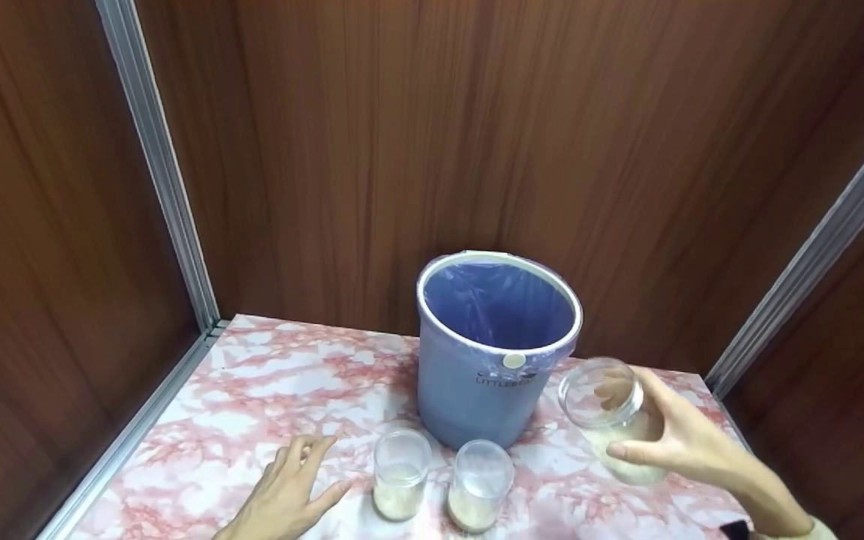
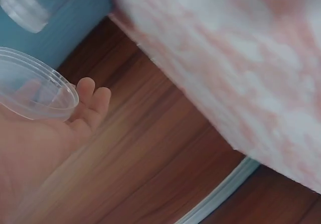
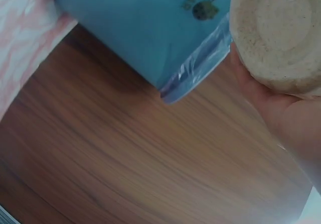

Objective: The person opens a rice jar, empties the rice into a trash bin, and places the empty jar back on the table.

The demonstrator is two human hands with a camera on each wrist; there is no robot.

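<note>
My right hand (image 1: pixel 672 442) grips a clear jar (image 1: pixel 604 420), fingers and thumb wrapped around its side. The jar is off the table, leaning with its mouth toward the bin, and holds pale, grainy contents. In the right wrist view, the base of this jar (image 3: pixel 283 28) faces the camera. My left hand (image 1: pixel 282 491) hovers with spread, relaxed fingers, left of a second clear jar (image 1: pixel 400 476). A third clear jar (image 1: pixel 480 487) stands just right of that one; both have similar pale contents low down. In the left wrist view, a clear rim (image 2: pixel 55 93) overlaps the hand.
A blue bin (image 1: pixel 469 405) with a white rim and a plastic liner stands behind the two jars. The table (image 1: pixel 267 405) has a pink-and-white marbled top. Brown wood-look panels (image 1: pixel 372 150) and metal rails (image 1: pixel 169 165) enclose it.
</note>
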